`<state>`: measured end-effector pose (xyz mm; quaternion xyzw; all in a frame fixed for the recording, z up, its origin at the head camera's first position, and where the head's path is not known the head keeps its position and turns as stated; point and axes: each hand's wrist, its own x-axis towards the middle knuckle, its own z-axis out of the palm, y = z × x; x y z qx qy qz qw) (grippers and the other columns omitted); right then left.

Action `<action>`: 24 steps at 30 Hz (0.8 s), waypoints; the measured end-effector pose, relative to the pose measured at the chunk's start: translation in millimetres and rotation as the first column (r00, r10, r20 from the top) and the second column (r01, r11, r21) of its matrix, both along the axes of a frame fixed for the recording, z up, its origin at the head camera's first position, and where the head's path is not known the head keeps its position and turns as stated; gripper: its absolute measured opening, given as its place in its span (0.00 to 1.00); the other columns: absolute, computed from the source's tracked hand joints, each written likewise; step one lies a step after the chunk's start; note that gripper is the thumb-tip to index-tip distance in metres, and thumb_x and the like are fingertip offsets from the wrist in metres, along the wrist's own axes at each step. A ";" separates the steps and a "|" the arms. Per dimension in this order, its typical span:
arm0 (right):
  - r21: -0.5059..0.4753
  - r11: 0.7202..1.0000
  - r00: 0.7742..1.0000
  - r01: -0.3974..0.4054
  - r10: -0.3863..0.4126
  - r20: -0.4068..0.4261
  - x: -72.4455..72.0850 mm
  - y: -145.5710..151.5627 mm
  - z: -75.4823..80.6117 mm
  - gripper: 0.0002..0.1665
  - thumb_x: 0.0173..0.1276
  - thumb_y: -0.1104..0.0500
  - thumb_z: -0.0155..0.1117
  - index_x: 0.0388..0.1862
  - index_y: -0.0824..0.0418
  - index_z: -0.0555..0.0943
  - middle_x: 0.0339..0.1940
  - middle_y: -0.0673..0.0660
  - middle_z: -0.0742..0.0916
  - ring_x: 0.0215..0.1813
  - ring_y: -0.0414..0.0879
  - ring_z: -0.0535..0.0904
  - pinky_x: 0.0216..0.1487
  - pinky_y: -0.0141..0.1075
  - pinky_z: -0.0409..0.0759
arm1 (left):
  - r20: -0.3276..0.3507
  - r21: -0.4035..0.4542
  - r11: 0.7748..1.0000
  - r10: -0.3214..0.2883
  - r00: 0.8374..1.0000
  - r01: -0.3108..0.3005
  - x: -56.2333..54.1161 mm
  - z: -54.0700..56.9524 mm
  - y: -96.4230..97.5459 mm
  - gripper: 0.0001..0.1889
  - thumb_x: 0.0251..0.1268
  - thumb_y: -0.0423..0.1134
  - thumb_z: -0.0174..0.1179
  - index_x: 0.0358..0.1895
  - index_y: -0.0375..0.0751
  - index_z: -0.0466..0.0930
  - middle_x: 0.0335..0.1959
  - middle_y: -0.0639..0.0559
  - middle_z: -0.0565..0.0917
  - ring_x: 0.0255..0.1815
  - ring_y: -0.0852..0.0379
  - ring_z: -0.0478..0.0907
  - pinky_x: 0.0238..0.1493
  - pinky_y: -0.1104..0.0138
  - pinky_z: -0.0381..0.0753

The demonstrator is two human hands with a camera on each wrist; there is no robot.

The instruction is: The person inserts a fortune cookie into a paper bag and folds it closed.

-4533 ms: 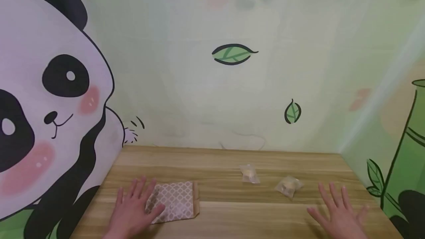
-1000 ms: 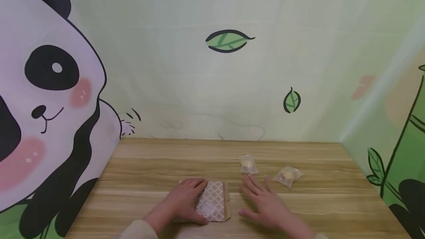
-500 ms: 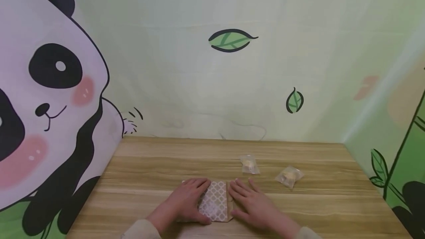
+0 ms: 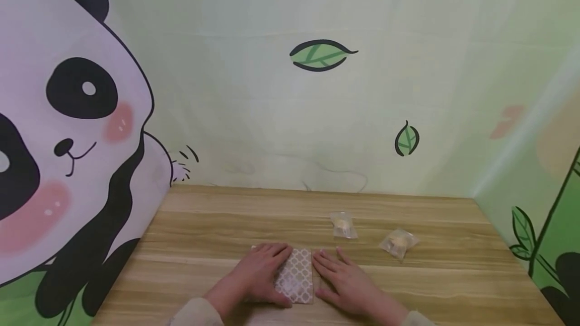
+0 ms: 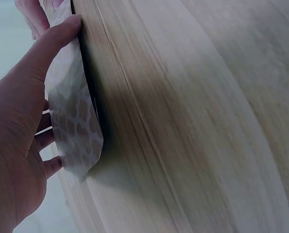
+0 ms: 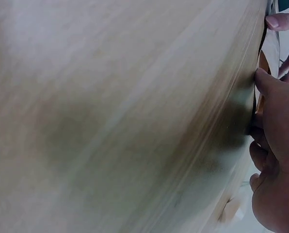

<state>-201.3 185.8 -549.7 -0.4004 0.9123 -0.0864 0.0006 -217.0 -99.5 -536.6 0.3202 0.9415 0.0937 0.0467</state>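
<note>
Holding the patterned packet (image 4: 296, 278) on the worktop (image 4: 204, 225), gripped by its edges in the left hand (image 4: 263, 273), and at its other end in the right hand (image 4: 346, 280). Maybe starting to open it; next, perhaps, gently lift that end.

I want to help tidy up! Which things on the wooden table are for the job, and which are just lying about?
For the job:
flat, paper-looking pouch with a pale lattice pattern
left hand, gripping it
right hand, at its end

Just lying about, it seems, since nobody touches them:
small clear plastic packet, pale inside
second clear packet, farther right
</note>
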 end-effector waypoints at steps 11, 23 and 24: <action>-0.006 1.000 1.000 -0.011 0.011 -0.013 -1.2 0.3 -2.8 0.41 0.84 0.37 0.54 0.81 0.64 0.70 0.81 0.60 0.74 0.82 0.55 0.68 0.82 0.62 0.61 | -0.036 -0.060 0.997 -0.047 0.998 0.045 -3.5 0.3 19.7 0.63 0.43 0.77 0.74 0.82 0.44 0.66 0.75 0.48 0.75 0.76 0.49 0.71 0.80 0.49 0.68; -0.007 0.999 0.995 -0.037 0.037 -0.090 -4.1 3.6 -4.9 0.38 0.83 0.40 0.56 0.79 0.65 0.73 0.79 0.59 0.76 0.80 0.54 0.71 0.80 0.62 0.65 | -0.046 -0.066 0.997 -0.046 0.998 0.043 -5.1 3.8 28.4 0.59 0.45 0.72 0.73 0.81 0.44 0.66 0.71 0.48 0.77 0.73 0.48 0.73 0.80 0.51 0.68; -0.009 0.999 0.995 -0.040 0.039 -0.095 -4.0 3.8 -4.7 0.38 0.83 0.40 0.56 0.78 0.65 0.74 0.79 0.60 0.77 0.79 0.54 0.72 0.80 0.62 0.65 | -0.044 -0.066 0.997 -0.045 0.998 0.042 -5.4 3.9 29.1 0.59 0.45 0.72 0.74 0.81 0.44 0.66 0.71 0.48 0.77 0.73 0.48 0.74 0.80 0.52 0.68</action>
